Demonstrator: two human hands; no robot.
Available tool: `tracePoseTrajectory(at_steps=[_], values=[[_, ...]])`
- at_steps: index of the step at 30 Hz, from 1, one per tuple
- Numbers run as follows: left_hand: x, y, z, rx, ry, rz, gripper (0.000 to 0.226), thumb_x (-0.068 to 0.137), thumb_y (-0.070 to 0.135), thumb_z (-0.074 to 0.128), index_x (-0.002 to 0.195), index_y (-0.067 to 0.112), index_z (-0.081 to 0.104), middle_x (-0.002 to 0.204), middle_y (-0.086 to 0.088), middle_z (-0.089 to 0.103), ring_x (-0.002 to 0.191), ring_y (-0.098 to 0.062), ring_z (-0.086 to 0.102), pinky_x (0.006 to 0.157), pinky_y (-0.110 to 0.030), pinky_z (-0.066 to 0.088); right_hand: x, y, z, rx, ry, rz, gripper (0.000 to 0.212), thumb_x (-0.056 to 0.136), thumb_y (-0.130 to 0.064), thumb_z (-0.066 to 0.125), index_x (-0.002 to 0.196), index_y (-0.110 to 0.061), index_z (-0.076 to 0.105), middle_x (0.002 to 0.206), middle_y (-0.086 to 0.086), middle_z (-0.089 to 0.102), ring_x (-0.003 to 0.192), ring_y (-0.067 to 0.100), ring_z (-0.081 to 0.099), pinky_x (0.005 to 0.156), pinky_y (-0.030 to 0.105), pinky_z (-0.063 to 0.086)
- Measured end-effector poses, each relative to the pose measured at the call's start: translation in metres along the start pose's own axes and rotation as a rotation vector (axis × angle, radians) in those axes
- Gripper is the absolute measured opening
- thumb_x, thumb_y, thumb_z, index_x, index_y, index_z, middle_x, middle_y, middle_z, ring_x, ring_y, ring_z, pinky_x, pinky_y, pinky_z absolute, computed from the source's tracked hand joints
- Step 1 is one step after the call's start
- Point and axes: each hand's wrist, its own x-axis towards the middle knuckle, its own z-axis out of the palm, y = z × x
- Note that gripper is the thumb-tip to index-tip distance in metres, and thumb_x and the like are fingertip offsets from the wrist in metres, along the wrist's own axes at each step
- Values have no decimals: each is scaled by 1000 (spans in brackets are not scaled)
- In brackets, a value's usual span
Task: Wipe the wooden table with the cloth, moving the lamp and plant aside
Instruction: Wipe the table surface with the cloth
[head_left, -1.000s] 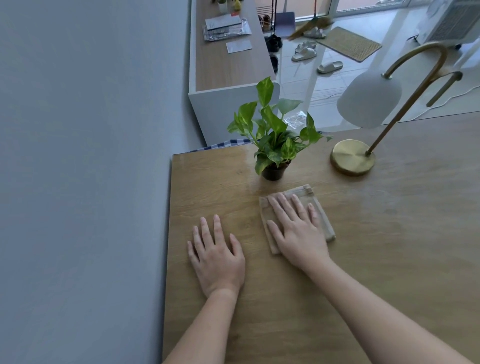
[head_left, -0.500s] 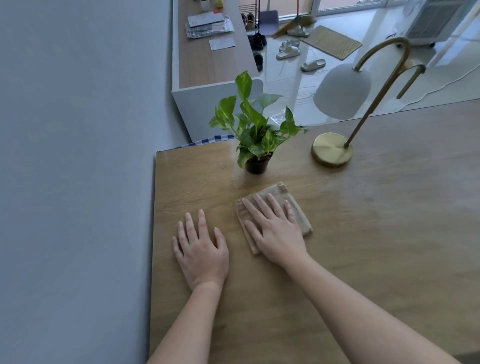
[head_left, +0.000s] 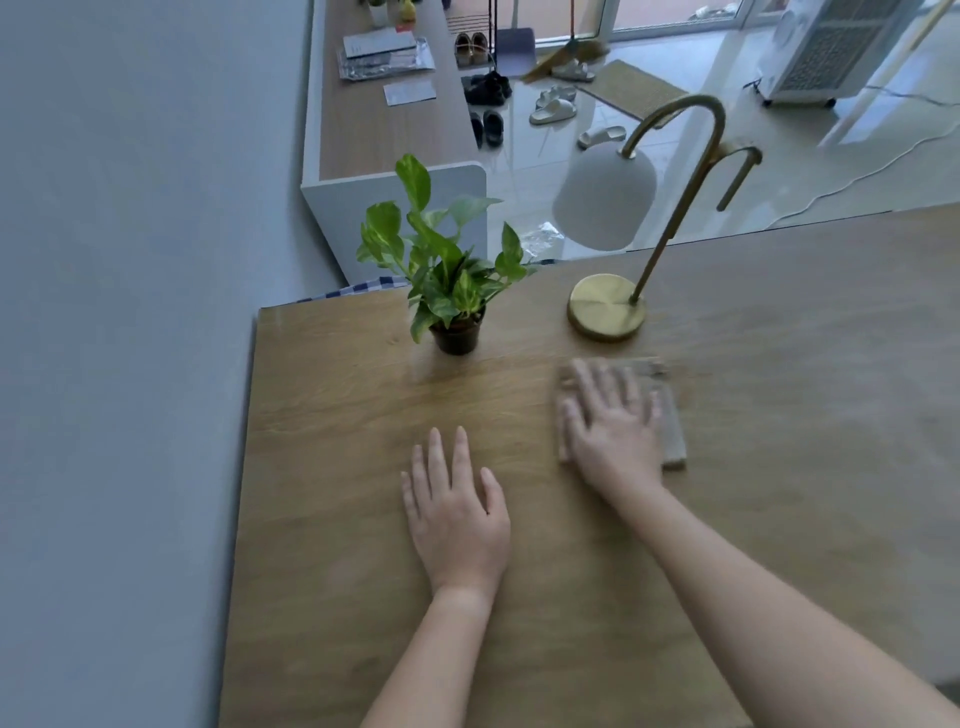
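A: Item one: step in hand?

B: Wiping. The right hand lies flat on the cloth, fingers straight and spread, pressing it to the table. The hand is blurred. The left hand, fingers straight, rests on bare wood at the cloth's 8 o'clock and holds nothing.

A: Item two: next move?

B: Probably a lift. The lamp stands near the cloth at its 12 o'clock and the plant at its 10 o'clock. Neither has been set aside.

A: Item three: writing?

B: None legible. The papers on the far bench are too small to read.
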Motion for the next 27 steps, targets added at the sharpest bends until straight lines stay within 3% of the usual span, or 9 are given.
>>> tracePoseTrajectory(at_steps=[2,4,6,9,13,18,22,24,27], values=[[-5,24,10,18,-14,17,63,104,44,42,164,26,42,173,-6,34,161,-29,29,131,-52,23,-30,5,5,-20,-53,-172,63,107,-65,20,164,-54,-2,173,-22,-8,162,10,-12,130,50,-8],[-14,40,19,65,-35,35,65,104,45,39,166,25,38,174,-7,32,161,-30,27,131,-53,24,-53,39,-1,-49,-62,-223,62,106,-67,20,163,-56,-2,174,-25,-4,161,6,-12,131,48,-5],[-18,43,25,135,-38,39,67,105,47,34,168,26,32,176,-5,27,163,-29,22,132,-53,21,-51,89,-18,-62,-40,-171,63,103,-69,18,163,-58,1,174,-26,0,161,5,-7,131,47,-1],[-15,47,30,166,-23,11,66,105,48,33,168,29,31,176,-3,26,164,-27,20,133,-51,16,-3,152,-50,-63,13,44,66,100,-70,12,164,-54,5,176,-20,4,163,12,-1,131,50,-1],[-15,49,33,161,-13,-10,64,105,50,33,167,32,34,176,0,28,164,-24,20,134,-48,15,44,134,-49,-32,29,159,65,106,-61,16,167,-46,3,177,-13,-2,163,20,-5,129,56,-6],[-22,54,34,125,14,-34,61,105,46,42,164,29,42,173,-2,35,162,-25,25,133,-48,17,-58,93,-9,-13,-59,-225,64,107,-62,18,166,-48,0,175,-17,-5,163,16,-9,129,54,-9],[-37,54,35,51,143,-105,53,107,28,55,157,13,52,165,-13,45,153,-38,39,125,-57,32,-165,156,-5,-37,-120,-455,61,109,-64,24,166,-51,5,175,-22,3,163,12,-2,130,51,0],[-59,68,41,33,193,-131,53,107,30,51,155,10,53,163,-17,47,150,-41,41,125,-57,32,-169,218,-26,-103,-99,-422,61,107,-67,21,164,-55,3,174,-25,2,163,8,-2,131,49,0],[-93,102,50,10,164,-106,53,107,32,48,156,12,52,164,-14,46,153,-37,39,129,-54,26,-122,289,-62,-132,-80,-214,62,104,-71,13,163,-57,-1,173,-26,-5,162,7,-8,131,48,-3]])
